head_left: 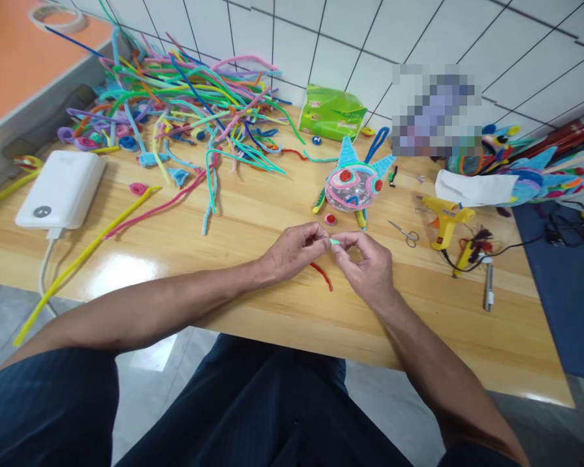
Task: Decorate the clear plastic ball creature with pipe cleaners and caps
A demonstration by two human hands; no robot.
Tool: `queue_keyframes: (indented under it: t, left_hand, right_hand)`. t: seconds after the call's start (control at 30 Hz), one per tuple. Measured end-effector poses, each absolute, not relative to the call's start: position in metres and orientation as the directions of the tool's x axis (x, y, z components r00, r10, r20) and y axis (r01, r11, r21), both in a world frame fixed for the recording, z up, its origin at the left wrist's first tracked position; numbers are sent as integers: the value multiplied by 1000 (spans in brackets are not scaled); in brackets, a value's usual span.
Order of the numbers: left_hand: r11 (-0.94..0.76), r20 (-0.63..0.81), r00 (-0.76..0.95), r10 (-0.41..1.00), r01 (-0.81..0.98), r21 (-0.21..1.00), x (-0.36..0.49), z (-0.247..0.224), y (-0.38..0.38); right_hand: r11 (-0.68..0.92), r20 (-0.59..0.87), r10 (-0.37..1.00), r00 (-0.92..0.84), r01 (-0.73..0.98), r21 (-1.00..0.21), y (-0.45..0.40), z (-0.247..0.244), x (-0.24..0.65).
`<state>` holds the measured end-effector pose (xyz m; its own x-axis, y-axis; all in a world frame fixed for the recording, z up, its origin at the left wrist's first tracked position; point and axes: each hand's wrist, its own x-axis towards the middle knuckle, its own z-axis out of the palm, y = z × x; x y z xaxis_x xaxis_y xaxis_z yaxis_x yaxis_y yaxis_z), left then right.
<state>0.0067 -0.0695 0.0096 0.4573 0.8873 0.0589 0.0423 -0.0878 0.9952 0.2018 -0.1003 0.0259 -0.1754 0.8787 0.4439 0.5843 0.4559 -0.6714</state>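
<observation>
My left hand (pixel 294 251) and my right hand (pixel 366 263) meet over the wooden table. Between their fingertips is a small light-green piece (pixel 335 242), pinched from both sides; its full shape is hidden by the fingers. A short red pipe cleaner (pixel 322 275) lies below my hands, one end covered by my left hand. Just above my fingers rests a small red and pink coil (pixel 330 220). Behind it stands a round clear figure (pixel 351 188) with light-blue ears, red eyes and pink edging.
Colourful pipe cleaners (pixel 189 97) are heaped at the back left, near a white power bank (pixel 61 188). Small scissors (pixel 409 236), a yellow glue gun (pixel 446 220) and a cutter (pixel 488 285) lie right. A green packet (pixel 331 113) stands by the tiled wall.
</observation>
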Motion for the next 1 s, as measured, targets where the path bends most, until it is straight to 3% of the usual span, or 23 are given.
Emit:
queue_keyframes:
  t: [0.33,0.63,1.0]
  left_hand:
    - [-56,29,462,886,45,997,6,10,-70]
    - [-31,80,496,865,-107,994,4,8,-67]
    - [14,52,495,867,-129,992,4,8,-66]
  right_hand:
    - [397,437,897,-64,553,-733,-99,16,205]
    - [552,608,776,-168,649,-524,-100,21,201]
    - [515,558,819,-133,597,-615,-102,21,199]
